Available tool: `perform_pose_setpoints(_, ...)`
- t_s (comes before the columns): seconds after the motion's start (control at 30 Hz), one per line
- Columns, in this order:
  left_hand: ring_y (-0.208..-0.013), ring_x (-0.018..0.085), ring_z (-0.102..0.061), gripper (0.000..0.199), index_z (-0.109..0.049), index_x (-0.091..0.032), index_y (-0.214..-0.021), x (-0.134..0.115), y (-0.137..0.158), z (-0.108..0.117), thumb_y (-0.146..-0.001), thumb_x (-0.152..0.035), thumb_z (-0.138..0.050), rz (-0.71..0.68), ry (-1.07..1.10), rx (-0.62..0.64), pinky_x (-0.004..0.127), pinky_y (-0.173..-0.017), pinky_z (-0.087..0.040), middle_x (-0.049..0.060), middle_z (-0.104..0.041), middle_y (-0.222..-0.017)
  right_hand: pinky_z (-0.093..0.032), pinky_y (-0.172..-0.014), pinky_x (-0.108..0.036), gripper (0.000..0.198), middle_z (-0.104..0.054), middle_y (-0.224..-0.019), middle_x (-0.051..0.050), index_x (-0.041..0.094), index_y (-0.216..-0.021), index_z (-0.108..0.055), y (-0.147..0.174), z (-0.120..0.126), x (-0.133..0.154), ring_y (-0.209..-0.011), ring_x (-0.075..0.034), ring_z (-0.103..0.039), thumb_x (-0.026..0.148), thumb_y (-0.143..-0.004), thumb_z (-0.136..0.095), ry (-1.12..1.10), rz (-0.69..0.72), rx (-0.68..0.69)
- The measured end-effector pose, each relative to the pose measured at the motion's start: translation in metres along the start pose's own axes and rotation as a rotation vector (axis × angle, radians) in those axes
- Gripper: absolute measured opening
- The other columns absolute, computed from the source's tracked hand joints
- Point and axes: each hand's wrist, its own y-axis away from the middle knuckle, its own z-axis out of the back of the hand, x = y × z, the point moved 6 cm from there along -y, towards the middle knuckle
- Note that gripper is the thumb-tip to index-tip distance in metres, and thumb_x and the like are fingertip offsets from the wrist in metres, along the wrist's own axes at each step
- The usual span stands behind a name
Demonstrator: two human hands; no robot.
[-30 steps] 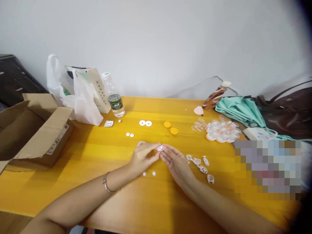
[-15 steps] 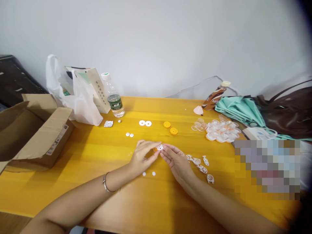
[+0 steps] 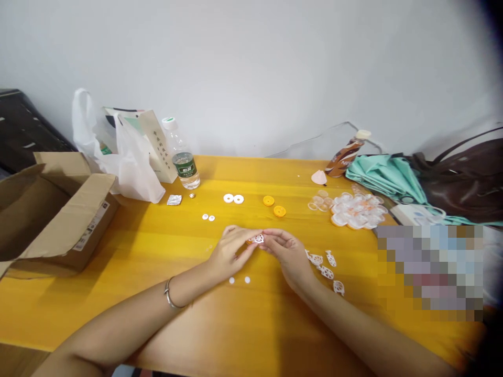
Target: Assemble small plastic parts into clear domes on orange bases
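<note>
Over the middle of the table, my left hand (image 3: 231,251) pinches a small orange round piece (image 3: 250,241), mostly hidden by the fingers. A white openwork plastic piece (image 3: 258,239) sits against it, and the fingertips of my right hand (image 3: 286,254) are closed on that white piece. Two small white discs (image 3: 239,280) lie just below my hands. More white openwork pieces (image 3: 325,272) are scattered to the right of my right hand. Farther back are two orange discs (image 3: 279,211) and two white rings (image 3: 233,199).
A cardboard box (image 3: 58,220) stands open at left, near a plastic bag (image 3: 133,162) and a water bottle (image 3: 184,165). Clear caps with orange parts (image 3: 358,210) cluster at right, before a brown drink bottle (image 3: 346,154), green folded cloth (image 3: 387,175) and dark bag (image 3: 463,178).
The fingers of my right hand have shifted slightly around the white openwork piece, which shows a little more now. The table items stay in place.
</note>
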Motion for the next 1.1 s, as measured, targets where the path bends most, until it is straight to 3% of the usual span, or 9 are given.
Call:
perform_pose_setpoints(0.67, -0.088, 0.015, -0.062, 0.036, -0.050, -0.021, -0.117, 0.002, 0.003, 0.000, -0.082, -0.016, -0.053, 0.030, 0.021, -0.039, 0.032, -0.081, -0.045, 0.007, -0.066, -0.102, -0.048, -0.074, -0.028, 0.027, -0.069, -0.076, 0.000, 0.020, -0.082, -0.060, 0.003, -0.003, 0.001, -0.071, -0.013, -0.062, 0.023, -0.060, -0.076, 0.002, 0.053, 0.010)
perform_pose_setpoints(0.83, -0.094, 0.017, -0.059, 0.031, -0.055, -0.018, -0.110, 0.007, 0.002, 0.001, -0.079, -0.022, -0.058, 0.190, 0.116, -0.073, 0.033, -0.084, -0.046, 0.008, -0.064, -0.103, -0.047, -0.075, -0.025, 0.027, -0.067, -0.072, 0.003, 0.022, -0.078, -0.054, 0.002, -0.002, 0.004, -0.070, -0.011, -0.062, 0.021, -0.061, -0.075, -0.007, 0.097, -0.025)
perform_pose_setpoints(1.1, -0.069, 0.012, -0.058, 0.013, -0.063, -0.014, -0.084, 0.017, 0.004, -0.005, -0.079, -0.026, -0.059, 0.347, 0.278, -0.096, 0.023, -0.063, -0.048, 0.004, -0.064, -0.077, -0.048, -0.079, -0.028, 0.034, -0.067, -0.077, 0.004, 0.023, -0.069, -0.040, 0.011, -0.009, 0.011, -0.077, -0.013, -0.063, 0.020, -0.063, -0.073, 0.022, 0.176, 0.035)
